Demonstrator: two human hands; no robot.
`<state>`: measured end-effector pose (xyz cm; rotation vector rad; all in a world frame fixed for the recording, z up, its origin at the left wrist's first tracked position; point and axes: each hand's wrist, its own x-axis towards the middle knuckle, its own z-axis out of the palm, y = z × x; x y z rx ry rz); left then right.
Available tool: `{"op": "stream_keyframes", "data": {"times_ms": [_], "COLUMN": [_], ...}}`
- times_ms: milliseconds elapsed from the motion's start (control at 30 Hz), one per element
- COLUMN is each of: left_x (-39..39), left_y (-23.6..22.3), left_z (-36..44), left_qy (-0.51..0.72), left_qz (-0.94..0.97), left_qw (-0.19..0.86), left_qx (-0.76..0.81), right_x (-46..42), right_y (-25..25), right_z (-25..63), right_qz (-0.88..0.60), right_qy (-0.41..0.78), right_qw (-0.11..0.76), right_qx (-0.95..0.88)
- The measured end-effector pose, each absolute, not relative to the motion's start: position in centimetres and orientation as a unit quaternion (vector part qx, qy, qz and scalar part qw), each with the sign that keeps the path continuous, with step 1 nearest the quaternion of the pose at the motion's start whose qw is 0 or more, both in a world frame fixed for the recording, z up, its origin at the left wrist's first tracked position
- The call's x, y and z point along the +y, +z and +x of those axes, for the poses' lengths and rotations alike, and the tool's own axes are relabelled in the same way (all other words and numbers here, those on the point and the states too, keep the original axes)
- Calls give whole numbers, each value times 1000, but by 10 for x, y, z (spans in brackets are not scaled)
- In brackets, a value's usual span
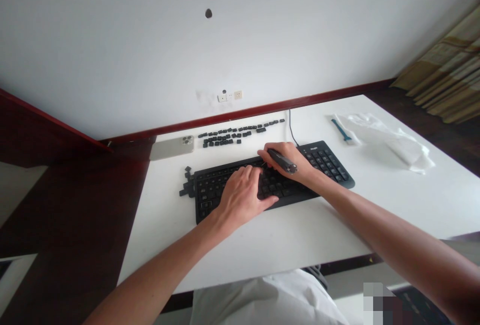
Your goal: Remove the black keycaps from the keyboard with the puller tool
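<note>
A black keyboard (213, 191) lies on the white table, with part of its middle hidden under my hands. My left hand (242, 190) rests on its keys, holding nothing, the thumb stretched out to the right and the fingers bent forward. Wrapped in my right hand (287, 157) is a screwdriver with a dark handle (283, 161); its thin tip points down left at the keys near my left fingertips. Loose black keycaps (221, 137) lie in rows behind the keyboard. More keycaps (186, 185) are heaped at its left end.
A phone (172, 147) lies face down at the back left. On the right are a blue brush (340, 130) with white bristles and a crumpled clear plastic bag (397, 145). The keyboard cable (291, 127) runs back toward the wall, which has sockets (238, 95).
</note>
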<state>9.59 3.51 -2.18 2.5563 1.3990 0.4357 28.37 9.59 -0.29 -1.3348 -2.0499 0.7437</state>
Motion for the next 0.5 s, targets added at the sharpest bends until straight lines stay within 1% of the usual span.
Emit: {"op": "stream_keyframes", "data": {"times_ms": [300,400,500], "left_x": [35,35,36], "left_y": [-22,-21,-21], "left_z": [96,96,94], "left_qy": [153,153,165], "left_qz": [864,867,869], "left_qw": [94,94,100], "left_qx": [470,464,455], "right_x": [93,94,95], "right_y": [-5,-3,0], "right_z": [282,282,285], "right_qz": [-493,-496,-482], "right_qy": [264,256,284], "right_qw": [269,247,220], "right_qx": [-784,-792,-799]}}
